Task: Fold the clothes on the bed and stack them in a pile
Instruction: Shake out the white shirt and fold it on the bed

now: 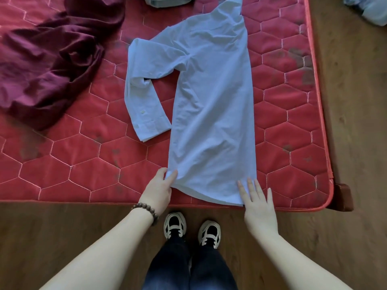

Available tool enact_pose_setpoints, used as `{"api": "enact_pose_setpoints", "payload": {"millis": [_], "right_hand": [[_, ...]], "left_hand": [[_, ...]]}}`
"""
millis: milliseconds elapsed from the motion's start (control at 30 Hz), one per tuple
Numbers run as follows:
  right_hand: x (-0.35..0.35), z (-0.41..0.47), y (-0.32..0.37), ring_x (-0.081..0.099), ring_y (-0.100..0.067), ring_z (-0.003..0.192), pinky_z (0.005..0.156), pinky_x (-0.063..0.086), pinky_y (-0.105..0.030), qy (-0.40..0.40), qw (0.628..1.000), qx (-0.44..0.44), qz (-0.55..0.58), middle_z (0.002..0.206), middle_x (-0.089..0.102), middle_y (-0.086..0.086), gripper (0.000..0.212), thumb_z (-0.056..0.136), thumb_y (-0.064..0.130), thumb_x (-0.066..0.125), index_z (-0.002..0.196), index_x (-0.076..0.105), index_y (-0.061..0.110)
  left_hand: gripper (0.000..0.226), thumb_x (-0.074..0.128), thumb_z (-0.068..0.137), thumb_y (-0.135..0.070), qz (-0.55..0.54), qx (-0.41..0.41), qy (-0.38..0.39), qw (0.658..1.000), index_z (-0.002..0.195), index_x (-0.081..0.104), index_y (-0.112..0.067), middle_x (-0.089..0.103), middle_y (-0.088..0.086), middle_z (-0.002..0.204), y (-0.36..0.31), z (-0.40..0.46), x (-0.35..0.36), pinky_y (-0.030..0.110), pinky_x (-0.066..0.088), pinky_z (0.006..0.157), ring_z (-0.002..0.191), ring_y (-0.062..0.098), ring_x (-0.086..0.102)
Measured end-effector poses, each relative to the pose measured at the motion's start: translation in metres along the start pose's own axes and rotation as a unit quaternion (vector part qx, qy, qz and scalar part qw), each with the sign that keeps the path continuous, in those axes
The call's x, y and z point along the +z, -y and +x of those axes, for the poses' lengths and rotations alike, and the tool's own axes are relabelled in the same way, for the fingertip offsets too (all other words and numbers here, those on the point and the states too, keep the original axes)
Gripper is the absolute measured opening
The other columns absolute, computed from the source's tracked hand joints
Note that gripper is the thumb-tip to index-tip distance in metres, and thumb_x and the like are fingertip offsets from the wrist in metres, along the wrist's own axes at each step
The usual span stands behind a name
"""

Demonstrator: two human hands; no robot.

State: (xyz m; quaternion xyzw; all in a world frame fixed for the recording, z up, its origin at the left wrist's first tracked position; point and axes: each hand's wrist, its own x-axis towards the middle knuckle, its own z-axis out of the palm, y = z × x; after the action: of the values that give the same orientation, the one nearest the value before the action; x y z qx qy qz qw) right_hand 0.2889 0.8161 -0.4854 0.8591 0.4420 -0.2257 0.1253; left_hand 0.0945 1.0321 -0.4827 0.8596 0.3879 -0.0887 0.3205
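My left fingers (pixel 170 176) pinch the near-left corner of the white shirt (pixel 211 114), thumb and forefinger closed on the hem; my right fingers (pixel 250 186) lie straight and slightly spread, pressing flat on the near-right corner. The left hand (pixel 159 191) and right hand (pixel 259 208) sit at the near edge of the bed (pixel 83 168), with the shirt running away from the fingertips toward the far side.

What could go wrong, as I judge it: the hem lies almost at the mattress edge, so a pull toward me could drag it off onto the floor (pixel 73 237). The pinch takes in only a little cloth, which may slip out when lifted. If I fold upward before tucking the sleeve (pixel 144 97), which sticks out beyond my left fingers, the bundle will come out lopsided.

The shirt looks thin and soft, pale white, folded lengthwise into a long panel with light creases; the sleeve is bent at the elbow, cuff pointing toward me. A crumpled maroon garment (pixel 48 65) waits well left of my fingers.
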Motion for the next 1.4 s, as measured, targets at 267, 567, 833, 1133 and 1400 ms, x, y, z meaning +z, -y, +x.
{"api": "enact_pose_setpoints", "payload": {"millis": [267,567,833,1133,1400], "right_hand": [[-0.008,0.022,0.021,0.03,-0.035,0.141,0.11,0.03,-0.057,-0.062,0.991,-0.117,0.012,0.152,0.035,-0.014,0.088,0.067,0.003,0.073,0.146,0.038,0.021],[-0.013,0.02,0.004,0.039,-0.03,0.137,0.11,0.03,-0.053,-0.033,0.991,-0.132,-0.001,0.145,0.047,-0.008,0.07,0.072,0.011,0.071,0.139,0.051,0.016],[-0.046,0.079,0.018,0.024,-0.033,0.144,0.114,0.017,-0.059,-0.164,0.983,-0.057,0.066,0.155,0.031,-0.011,0.052,0.095,0.04,0.033,0.144,0.042,0.024],[-0.027,0.143,0.004,-0.021,-0.013,0.144,0.117,-0.005,-0.053,-0.071,0.997,-0.004,0.026,0.154,-0.021,0.011,0.055,0.1,0.048,0.012,0.147,-0.01,0.034],[-0.055,0.142,0.031,0.042,-0.034,0.135,0.107,0.024,-0.068,-0.221,0.971,-0.007,0.09,0.141,0.048,-0.016,0.042,0.088,0.019,0.056,0.129,0.057,0.008]], "left_hand": [[0.035,0.052,0.095,-0.03,-0.192,-0.096,-0.07,0.974,0.129,0.058,-0.019,0.052,0.001,0.12,-0.011,0.029,-0.005,0.024,0.039,0.087,0.103,0.014,0.054],[0.027,0.048,0.092,-0.007,-0.188,-0.135,-0.089,0.969,0.105,0.068,-0.019,0.062,-0.006,0.084,-0.01,0.038,-0.005,0.021,0.043,0.069,0.079,0.015,0.06],[0.034,0.054,0.092,-0.015,-0.152,-0.067,-0.081,0.983,0.126,0.058,-0.021,0.051,0.003,0.124,-0.016,0.088,-0.018,0.022,0.032,0.089,0.113,0.015,0.044],[0.026,0.051,0.092,-0.004,-0.134,-0.11,-0.124,0.977,0.114,0.061,-0.01,0.06,0.008,0.109,-0.026,0.132,-0.023,0.026,0.039,0.084,0.102,0.025,0.055],[0.027,0.051,0.091,-0.01,-0.084,-0.111,-0.147,0.979,0.117,0.057,-0.014,0.057,0.008,0.104,-0.041,0.118,-0.013,0.033,0.042,0.072,0.094,0.027,0.056]]}}
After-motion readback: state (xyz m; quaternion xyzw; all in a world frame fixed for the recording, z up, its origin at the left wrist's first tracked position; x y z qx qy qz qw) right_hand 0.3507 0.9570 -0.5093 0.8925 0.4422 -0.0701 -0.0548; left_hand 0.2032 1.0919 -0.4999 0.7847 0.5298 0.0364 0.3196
